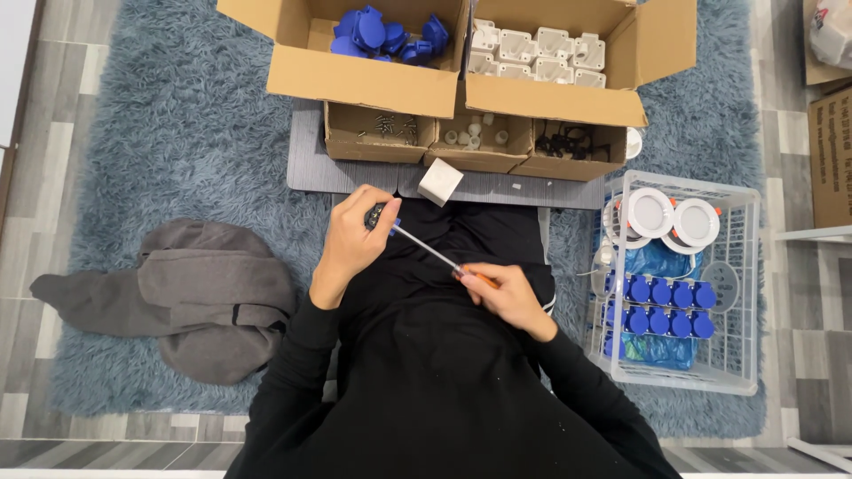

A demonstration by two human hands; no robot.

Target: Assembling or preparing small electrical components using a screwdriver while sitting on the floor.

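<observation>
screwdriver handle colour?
Orange, on the screwdriver gripped by the right hand; head view.

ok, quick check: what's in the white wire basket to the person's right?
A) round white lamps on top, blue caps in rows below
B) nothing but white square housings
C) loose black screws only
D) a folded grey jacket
A: the basket holds round white lamps at its far end and rows of blue caps below them.
</observation>
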